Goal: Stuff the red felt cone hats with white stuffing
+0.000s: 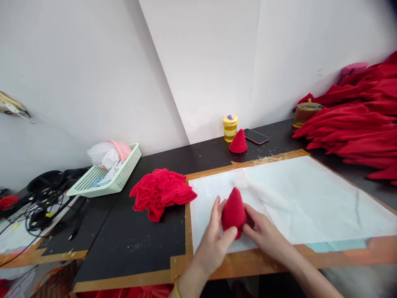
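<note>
A small red fabric cone (234,211) stands pointing up over the white sheet (304,198) near the table's front edge. My left hand (215,238) grips its left side, thumb across the base. My right hand (263,231) holds its right side, fingers curled around the bottom. A second red cone (238,142) stands upright far back near the wall. A heap of folded red fabric pieces (161,191) lies to the left of my hands on the black tabletop (139,236).
A yellow-lidded jar (230,127) and a phone (256,136) sit by the back wall. A large stack of red fabric (359,128) fills the right side, with a round tin (305,111) beside it. A pale green basket (108,174) and tangled black cables (43,203) lie at the left.
</note>
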`<state>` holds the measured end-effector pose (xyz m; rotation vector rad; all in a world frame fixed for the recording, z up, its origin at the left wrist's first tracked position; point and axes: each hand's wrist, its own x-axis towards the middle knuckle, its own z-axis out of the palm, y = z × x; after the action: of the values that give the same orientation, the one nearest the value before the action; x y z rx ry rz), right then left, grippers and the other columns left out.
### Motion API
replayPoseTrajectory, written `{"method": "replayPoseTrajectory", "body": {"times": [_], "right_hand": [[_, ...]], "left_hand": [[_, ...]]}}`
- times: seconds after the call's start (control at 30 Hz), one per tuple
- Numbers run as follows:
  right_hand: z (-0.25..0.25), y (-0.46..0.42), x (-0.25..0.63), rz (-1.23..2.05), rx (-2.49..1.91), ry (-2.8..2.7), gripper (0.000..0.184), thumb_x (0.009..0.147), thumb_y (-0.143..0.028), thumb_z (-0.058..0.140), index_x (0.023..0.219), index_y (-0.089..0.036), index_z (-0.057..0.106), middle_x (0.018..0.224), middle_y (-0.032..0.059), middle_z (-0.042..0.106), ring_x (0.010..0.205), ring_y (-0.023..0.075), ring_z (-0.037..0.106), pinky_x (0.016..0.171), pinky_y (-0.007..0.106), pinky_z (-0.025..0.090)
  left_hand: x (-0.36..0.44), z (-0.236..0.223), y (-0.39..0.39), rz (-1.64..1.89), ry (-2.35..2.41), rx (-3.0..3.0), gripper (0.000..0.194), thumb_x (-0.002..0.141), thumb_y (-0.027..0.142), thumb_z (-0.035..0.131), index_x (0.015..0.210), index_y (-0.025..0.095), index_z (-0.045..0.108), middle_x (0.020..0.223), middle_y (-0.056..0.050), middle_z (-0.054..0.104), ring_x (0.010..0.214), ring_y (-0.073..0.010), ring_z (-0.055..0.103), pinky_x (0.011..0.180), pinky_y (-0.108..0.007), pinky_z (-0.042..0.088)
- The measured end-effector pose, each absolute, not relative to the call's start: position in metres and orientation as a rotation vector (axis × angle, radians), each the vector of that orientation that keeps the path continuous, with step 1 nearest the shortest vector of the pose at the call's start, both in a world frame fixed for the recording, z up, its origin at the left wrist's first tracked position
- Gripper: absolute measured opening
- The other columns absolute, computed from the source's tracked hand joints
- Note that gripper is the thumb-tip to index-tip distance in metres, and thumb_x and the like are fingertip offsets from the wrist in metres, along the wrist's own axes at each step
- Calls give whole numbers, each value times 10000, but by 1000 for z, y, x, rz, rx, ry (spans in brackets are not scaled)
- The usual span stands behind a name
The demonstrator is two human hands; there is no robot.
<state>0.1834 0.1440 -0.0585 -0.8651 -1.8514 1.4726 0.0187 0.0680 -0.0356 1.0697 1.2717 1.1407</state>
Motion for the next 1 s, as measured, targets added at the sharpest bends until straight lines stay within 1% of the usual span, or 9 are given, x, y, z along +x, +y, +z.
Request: {"method": "replayPoseTrajectory", "body": {"times": [0.13, 0.2, 0.3, 0.4, 0.57, 0.7, 0.83, 0.93, 1.0], "right_hand": [[-35, 156, 185, 1831, -782, -1580, 522, 696, -212, 492, 1198, -205, 636, 833, 3, 651, 691, 169, 562, 614, 268, 452], [-30, 160, 177, 1948, -711, -1552, 505, 674, -215, 490, 1152, -192, 650, 718, -26, 579, 578, 127, 448, 530, 238, 353], [-30, 161, 166, 1821, -697, -1644, 381, 771, -244, 528, 1127, -176, 643, 737, -12, 583, 594, 128, 468, 538, 241, 369], [-36, 155, 167, 1269, -795, -1654, 355, 896, -248, 538, 1246, -203, 575, 813, 7, 594, 679, 157, 560, 617, 271, 473], [-45, 141, 176, 680, -608, -1788, 401, 958, -120, 496, 1325, -275, 541, 1286, 97, 523, 852, 139, 604, 750, 274, 546], [-53, 146, 166, 510, -592, -1783, 275, 916, -29, 492, 1071, -241, 572, 996, 37, 571, 839, 144, 583, 667, 228, 495], [-63, 154, 157, 456, -664, -1641, 213, 859, -23, 470, 844, -231, 424, 774, -33, 488, 671, 119, 489, 594, 217, 413], [-62, 154, 162, 528, -724, -1609, 216, 832, -32, 484, 848, -237, 420, 767, -39, 481, 658, 116, 485, 585, 205, 416], [-55, 153, 169, 726, -710, -1670, 176, 886, -77, 499, 940, -243, 478, 943, 11, 569, 819, 139, 577, 667, 216, 484]], "left_hand": [[-6, -11, 82, 1237, 1276, 984, 606, 868, 494, 703, 1392, 218, 573, 1523, -119, 500, 1482, -310, 380, 1255, -452, 277], [-7, -8, 93, 1209, 1147, 859, 610, 818, 507, 757, 1324, 192, 621, 1443, -136, 575, 1406, -326, 478, 1182, -439, 378], [5, -11, 105, 1202, 1001, 656, 610, 755, 480, 815, 1229, 128, 661, 1224, -159, 696, 1163, -324, 656, 974, -379, 522], [18, -13, 112, 1417, 1010, 488, 586, 744, 445, 820, 1196, 105, 664, 1155, -154, 717, 1073, -294, 689, 900, -339, 542], [30, -9, 110, 1658, 1072, 355, 611, 777, 533, 778, 1205, 125, 627, 1173, -143, 708, 1085, -285, 678, 938, -363, 536], [41, -10, 97, 1597, 1074, 550, 611, 800, 488, 775, 1272, 151, 582, 1218, -125, 681, 1134, -262, 640, 979, -340, 507], [57, -14, 84, 1503, 1131, 701, 653, 781, 361, 806, 1343, 165, 538, 1292, -128, 648, 1170, -255, 620, 1005, -328, 497], [62, -18, 85, 1542, 1152, 645, 693, 815, 364, 766, 1410, 167, 469, 1346, -142, 624, 1224, -271, 609, 1055, -352, 487], [58, -20, 89, 1603, 1154, 621, 734, 825, 386, 757, 1441, 173, 421, 1365, -141, 616, 1244, -274, 603, 1074, -358, 482]]}}
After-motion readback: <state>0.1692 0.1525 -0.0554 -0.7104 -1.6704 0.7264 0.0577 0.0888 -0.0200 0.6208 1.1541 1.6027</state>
